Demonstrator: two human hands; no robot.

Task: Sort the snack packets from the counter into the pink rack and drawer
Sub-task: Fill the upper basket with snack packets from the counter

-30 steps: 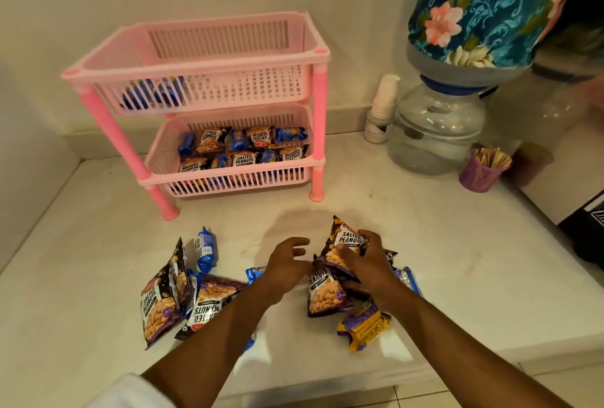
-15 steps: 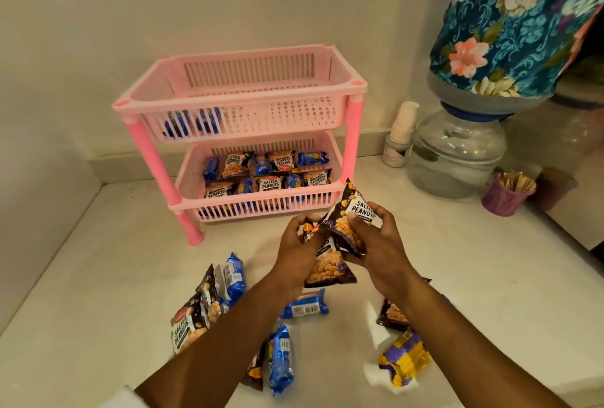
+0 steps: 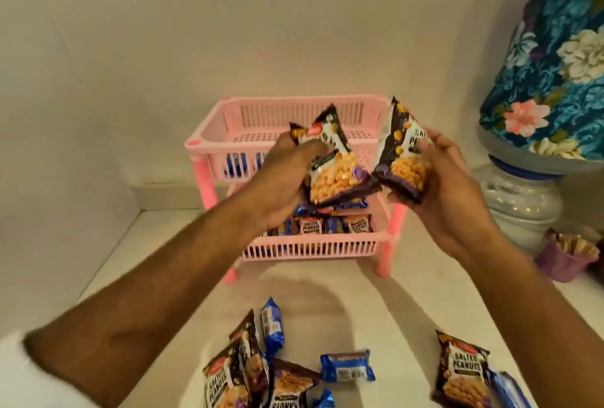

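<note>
your left hand (image 3: 284,175) grips one peanut packet (image 3: 330,165) and your right hand (image 3: 447,185) grips another packet (image 3: 403,152), both raised in front of the pink rack (image 3: 209,142). more snack packets (image 3: 461,371) lie on the counter (image 3: 392,309) below your arms.

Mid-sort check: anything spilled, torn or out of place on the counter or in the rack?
Nothing stands out. The left hand and right hand each hold an intact peanut packet in front of the pink rack. Loose packets lie scattered on the counter, unsorted but closed; no spill is visible.
</note>
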